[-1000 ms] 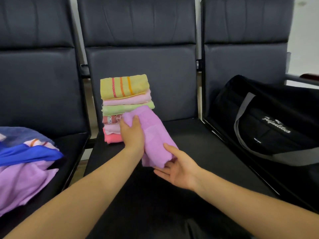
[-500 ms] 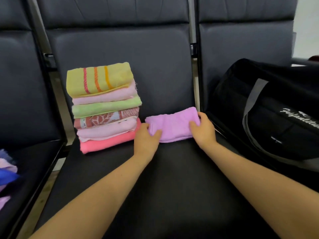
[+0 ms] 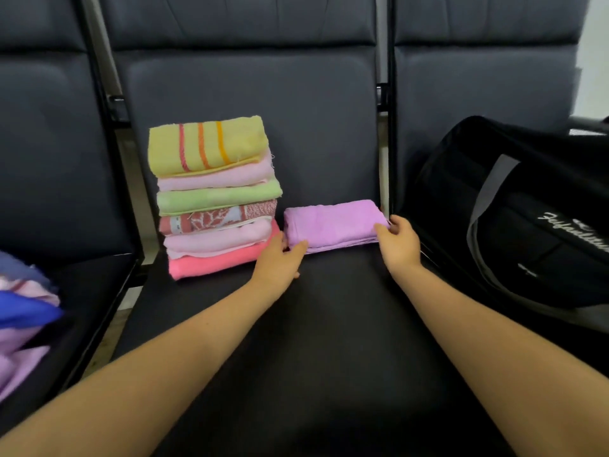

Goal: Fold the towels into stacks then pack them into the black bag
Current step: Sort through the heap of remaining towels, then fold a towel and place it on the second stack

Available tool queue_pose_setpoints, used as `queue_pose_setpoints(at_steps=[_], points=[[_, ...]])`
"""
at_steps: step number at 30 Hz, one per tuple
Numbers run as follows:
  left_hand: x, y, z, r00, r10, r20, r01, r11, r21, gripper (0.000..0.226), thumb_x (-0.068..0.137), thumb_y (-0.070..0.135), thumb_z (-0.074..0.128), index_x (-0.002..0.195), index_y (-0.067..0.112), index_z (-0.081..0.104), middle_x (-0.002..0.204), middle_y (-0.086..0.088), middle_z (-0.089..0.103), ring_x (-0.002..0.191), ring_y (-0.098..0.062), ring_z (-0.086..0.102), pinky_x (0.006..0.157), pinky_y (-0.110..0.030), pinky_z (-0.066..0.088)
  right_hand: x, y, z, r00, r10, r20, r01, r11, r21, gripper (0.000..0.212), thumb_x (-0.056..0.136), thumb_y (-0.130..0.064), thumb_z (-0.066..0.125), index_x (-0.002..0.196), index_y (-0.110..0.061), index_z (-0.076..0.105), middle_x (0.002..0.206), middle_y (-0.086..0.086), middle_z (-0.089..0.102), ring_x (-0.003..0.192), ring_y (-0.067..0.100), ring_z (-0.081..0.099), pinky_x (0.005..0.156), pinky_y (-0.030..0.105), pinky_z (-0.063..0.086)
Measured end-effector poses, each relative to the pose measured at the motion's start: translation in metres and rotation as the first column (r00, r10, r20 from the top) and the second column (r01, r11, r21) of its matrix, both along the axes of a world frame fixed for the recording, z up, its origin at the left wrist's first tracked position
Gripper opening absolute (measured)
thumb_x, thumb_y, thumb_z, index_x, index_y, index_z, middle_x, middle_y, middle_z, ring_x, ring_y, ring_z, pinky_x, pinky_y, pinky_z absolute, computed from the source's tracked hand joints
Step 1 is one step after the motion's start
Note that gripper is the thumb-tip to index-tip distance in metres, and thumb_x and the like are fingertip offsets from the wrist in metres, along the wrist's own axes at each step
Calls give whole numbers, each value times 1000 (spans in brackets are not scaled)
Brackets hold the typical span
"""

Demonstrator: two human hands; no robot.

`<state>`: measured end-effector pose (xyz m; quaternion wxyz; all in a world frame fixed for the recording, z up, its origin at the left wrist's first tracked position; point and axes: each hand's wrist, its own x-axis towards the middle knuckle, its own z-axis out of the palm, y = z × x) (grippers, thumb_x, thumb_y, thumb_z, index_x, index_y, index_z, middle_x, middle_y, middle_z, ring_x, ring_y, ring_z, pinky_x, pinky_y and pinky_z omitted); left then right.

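Resting folded on the middle black padded seat [image 3: 329, 324]: one lilac cloth towel [image 3: 333, 224], held at both ends.
Left hand [image 3: 278, 262] gripped its left end, thumb on top; right hand [image 3: 400, 240] pinched its right end with curled fingers. Stack of six folded towels [image 3: 214, 196], yellow striped on top and pink at the bottom, stood just left of it. Black fabric duffel bag [image 3: 527, 225] lay on the right seat; loose purple and blue cloths [image 3: 23, 321] lay on the left seat.
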<state>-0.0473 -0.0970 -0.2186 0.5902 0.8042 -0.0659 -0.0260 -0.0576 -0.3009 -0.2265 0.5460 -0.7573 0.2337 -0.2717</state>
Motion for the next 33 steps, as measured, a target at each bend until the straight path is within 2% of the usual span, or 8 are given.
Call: queue_pose_setpoints(at_steps=[5,9,12,18,22,28,31,33], points=[[-60,72,23,978,-17,-209,20,1000,12,35,97,39,49,123,17,54,122,-4,56,103,-18,60,79,-33,56,-55,46,8,999,37,-21,-41,974,-221,39,95,-16,51,134,-13,51,126,8,51,107,22,55,87,26,39],[-88,145,42,995,93,34,-99,962,254,16,98,34,47,101,23,58,90,3,60,72,-11,58,62,-27,47,-77,111,39,962,262,82,-245,954,-173,27,94,-15,50,121,-17,57,99,-1,58,84,13,55,81,31,46],[-101,203,57,969,199,148,-235,927,292,23,96,35,50,103,19,64,85,3,63,77,-15,60,71,-31,47,-86,171,47,854,519,-6,-518,851,-89,12,95,-20,51,103,-20,60,84,-5,61,75,12,57,70,29,49],[-126,336,66,770,334,543,-630,527,570,43,84,59,49,100,24,69,100,-7,65,103,-32,57,85,-43,47,-93,289,47,601,782,-167,-796,605,-34,22,96,-27,53,94,-9,65,75,0,61,64,9,55,56,20,46],[-146,403,60,673,510,535,-739,438,512,36,88,41,61,112,14,65,113,-16,59,114,-38,46,92,-46,40,-90,363,51,528,830,-180,-848,528,-49,28,95,-26,53,96,-1,66,71,2,60,60,11,52,52,21,44],[-166,486,26,699,634,330,-705,534,466,33,89,37,58,112,14,62,107,-15,60,108,-34,52,95,-43,41,-68,462,72,537,822,-188,-812,444,-378,24,88,-28,58,88,-7,69,82,4,68,79,17,62,80,37,52],[-173,504,11,739,636,224,-662,620,421,28,92,38,51,83,13,57,78,-3,59,79,-23,56,71,-36,43,-60,509,82,528,825,-201,-794,395,-463,42,88,-41,60,122,-16,62,121,5,60,109,23,59,95,39,47],[-174,508,7,748,629,210,-655,651,383,36,96,34,50,67,12,46,62,0,49,66,-19,46,62,-34,36,-56,530,78,509,786,-352,-821,321,-472,65,86,-56,58,141,-23,44,139,6,47,126,27,48,101,40,42]])
